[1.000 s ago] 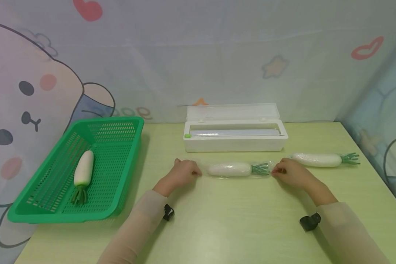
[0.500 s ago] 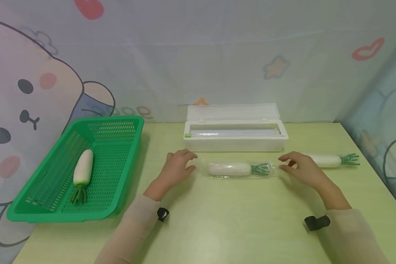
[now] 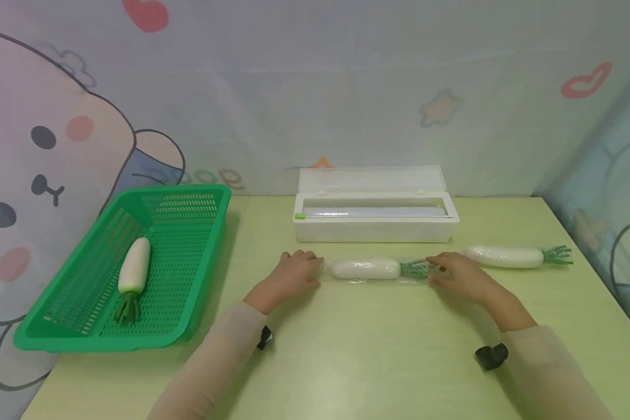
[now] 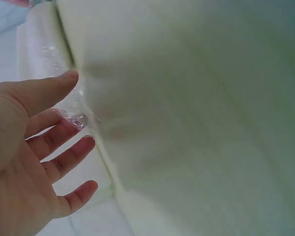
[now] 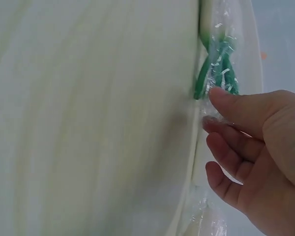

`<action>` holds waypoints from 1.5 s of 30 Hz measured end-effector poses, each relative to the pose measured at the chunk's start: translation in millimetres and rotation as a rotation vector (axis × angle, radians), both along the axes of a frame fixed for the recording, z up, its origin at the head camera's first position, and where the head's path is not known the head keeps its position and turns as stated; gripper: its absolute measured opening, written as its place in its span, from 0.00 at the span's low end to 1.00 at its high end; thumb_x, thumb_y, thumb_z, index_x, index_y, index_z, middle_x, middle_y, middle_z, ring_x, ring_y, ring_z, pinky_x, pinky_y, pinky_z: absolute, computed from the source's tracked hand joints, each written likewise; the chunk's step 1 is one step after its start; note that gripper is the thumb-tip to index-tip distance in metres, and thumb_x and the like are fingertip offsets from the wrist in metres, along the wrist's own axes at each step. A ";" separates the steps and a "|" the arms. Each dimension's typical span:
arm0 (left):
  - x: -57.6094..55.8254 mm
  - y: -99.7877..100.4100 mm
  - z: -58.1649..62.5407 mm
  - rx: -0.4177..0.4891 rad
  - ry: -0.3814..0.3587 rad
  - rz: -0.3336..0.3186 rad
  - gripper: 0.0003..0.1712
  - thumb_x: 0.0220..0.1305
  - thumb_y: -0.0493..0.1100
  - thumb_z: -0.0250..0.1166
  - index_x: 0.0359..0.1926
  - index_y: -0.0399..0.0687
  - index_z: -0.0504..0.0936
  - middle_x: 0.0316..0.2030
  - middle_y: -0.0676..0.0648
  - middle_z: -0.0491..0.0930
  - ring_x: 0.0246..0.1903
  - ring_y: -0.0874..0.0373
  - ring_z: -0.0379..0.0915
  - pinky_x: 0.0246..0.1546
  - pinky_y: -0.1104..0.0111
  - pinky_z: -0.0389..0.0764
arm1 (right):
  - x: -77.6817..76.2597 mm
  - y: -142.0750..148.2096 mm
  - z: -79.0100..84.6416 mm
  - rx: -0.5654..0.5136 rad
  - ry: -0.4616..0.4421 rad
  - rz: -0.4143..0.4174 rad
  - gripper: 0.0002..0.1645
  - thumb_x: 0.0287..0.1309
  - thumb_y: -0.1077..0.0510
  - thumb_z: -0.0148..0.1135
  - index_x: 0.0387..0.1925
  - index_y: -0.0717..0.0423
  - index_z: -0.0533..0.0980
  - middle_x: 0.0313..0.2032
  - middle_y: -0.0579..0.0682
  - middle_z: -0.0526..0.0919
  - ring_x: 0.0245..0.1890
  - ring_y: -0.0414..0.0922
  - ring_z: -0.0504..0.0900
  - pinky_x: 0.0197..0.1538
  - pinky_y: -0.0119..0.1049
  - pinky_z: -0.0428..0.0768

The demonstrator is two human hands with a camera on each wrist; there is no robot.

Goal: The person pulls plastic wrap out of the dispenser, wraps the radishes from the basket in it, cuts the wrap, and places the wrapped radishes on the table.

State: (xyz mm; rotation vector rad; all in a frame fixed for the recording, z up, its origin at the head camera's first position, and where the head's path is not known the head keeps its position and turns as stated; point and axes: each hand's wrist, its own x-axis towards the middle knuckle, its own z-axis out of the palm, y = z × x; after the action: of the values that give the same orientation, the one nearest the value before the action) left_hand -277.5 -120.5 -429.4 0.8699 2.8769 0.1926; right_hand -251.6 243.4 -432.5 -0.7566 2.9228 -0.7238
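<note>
A white radish [image 3: 366,269] with green leaf stubs lies on the table, wrapped in clear plastic film whose loose ends [image 4: 76,118] stick out beyond it. At the root end, my left hand [image 3: 289,279] touches the film, its thumb and fingers apart around that end. My right hand [image 3: 464,279] is at the leafy end. Its thumb and index finger stand on either side of the film there, with a gap between them; the right wrist view shows film [image 5: 219,108] at the fingertips. A second wrapped radish [image 3: 504,256] rests to the right, just beyond that hand.
A white cling film box [image 3: 375,229], lid raised, holds a roll [image 3: 373,211] behind the radish. On the left, a green basket [image 3: 202,280] contains an unwrapped radish [image 3: 134,268]. A printed cloth [image 3: 346,105] hangs behind the table [image 3: 367,356].
From pinching the film ends, both hands opened and drew apart, then came back inward to the ends. The wrapped radish stays in place.
</note>
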 end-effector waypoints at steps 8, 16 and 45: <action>-15.0 5.6 -3.7 0.055 0.050 -0.052 0.06 0.62 0.33 0.61 0.31 0.45 0.82 0.29 0.48 0.74 0.33 0.52 0.69 0.43 0.49 0.71 | -5.2 0.4 -7.8 -0.107 -0.087 -0.089 0.21 0.59 0.61 0.64 0.50 0.74 0.76 0.38 0.57 0.83 0.37 0.49 0.80 0.40 0.44 0.79; -29.5 -6.4 -11.4 0.285 -0.113 0.049 0.10 0.67 0.37 0.59 0.42 0.42 0.86 0.38 0.45 0.82 0.43 0.51 0.77 0.50 0.54 0.74 | 4.3 0.5 -13.7 -0.283 -0.216 -0.127 0.21 0.60 0.56 0.65 0.47 0.70 0.77 0.43 0.60 0.84 0.43 0.53 0.82 0.45 0.41 0.81; -27.0 -3.8 9.7 1.103 -0.643 0.231 0.16 0.62 0.29 0.60 0.51 0.26 0.79 0.37 0.47 0.84 0.34 0.61 0.80 0.46 0.64 0.80 | 101.9 -57.2 -4.3 -0.417 0.872 0.204 0.24 0.73 0.54 0.47 0.23 0.57 0.80 0.31 0.51 0.79 0.27 0.41 0.78 0.35 0.20 0.76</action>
State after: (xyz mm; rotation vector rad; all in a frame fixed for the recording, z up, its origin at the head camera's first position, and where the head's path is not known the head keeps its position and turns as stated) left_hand -304.5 -124.3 -419.8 0.3995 2.0838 1.7886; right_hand -149.7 186.2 -436.8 -1.7721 3.3256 -1.2577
